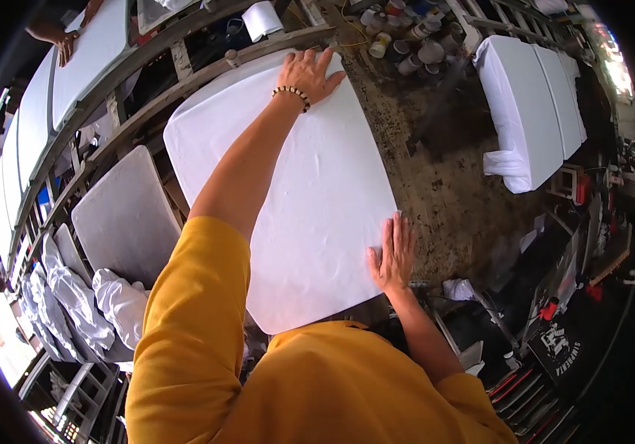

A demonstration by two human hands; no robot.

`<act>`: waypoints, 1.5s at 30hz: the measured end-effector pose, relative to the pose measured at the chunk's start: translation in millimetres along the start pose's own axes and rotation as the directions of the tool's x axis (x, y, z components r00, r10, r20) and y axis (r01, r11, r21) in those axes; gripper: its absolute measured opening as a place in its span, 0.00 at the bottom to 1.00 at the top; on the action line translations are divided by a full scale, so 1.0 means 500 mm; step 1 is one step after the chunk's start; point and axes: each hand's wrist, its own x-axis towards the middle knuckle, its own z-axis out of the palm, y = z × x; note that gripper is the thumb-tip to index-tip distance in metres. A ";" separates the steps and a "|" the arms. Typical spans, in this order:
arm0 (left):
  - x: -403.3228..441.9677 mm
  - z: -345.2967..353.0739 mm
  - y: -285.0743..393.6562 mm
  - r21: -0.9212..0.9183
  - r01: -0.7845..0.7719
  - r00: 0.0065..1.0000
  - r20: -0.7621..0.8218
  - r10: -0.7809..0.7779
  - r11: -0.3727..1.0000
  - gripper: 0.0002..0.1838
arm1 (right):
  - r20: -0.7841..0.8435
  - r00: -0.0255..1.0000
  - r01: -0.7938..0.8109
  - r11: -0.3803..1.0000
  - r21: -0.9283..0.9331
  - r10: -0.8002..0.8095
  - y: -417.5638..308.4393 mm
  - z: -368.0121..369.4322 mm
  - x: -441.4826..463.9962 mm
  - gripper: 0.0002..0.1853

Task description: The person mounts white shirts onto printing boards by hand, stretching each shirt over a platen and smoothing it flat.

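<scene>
A large white cloth (310, 192) lies stretched over a flat board with rounded corners in front of me, with small wrinkles on its surface. My left hand (310, 76), wearing a beaded bracelet, rests on the cloth's far edge with its fingers spread. At the near right corner, my right hand (395, 255) lies against the cloth's right edge, fingers stretched out and thumb apart. Neither hand grips anything.
Another person's hands (65, 46) touch a long white surface at upper left. A bare grey board (126, 211) leans left, above bunched white cloths (121, 303). Stained containers (431, 52) stand at the top. More cloth-covered boards (528, 103) are at right.
</scene>
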 end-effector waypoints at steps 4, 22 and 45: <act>0.001 -0.011 -0.028 -0.308 -0.009 0.994 -0.104 -0.024 0.951 0.27 | -0.013 1.000 -0.026 0.996 0.089 0.027 0.000 -0.003 0.004 0.40; -0.287 -0.021 0.033 -0.067 -0.251 0.966 -0.079 0.245 0.966 0.42 | 0.000 0.999 0.049 0.994 0.093 -0.050 -0.056 -0.005 0.185 0.37; -0.488 -0.070 -0.198 0.292 0.418 0.909 -0.136 -0.395 0.860 0.37 | 0.077 0.983 0.150 0.972 0.183 -0.166 -0.245 0.010 -0.017 0.47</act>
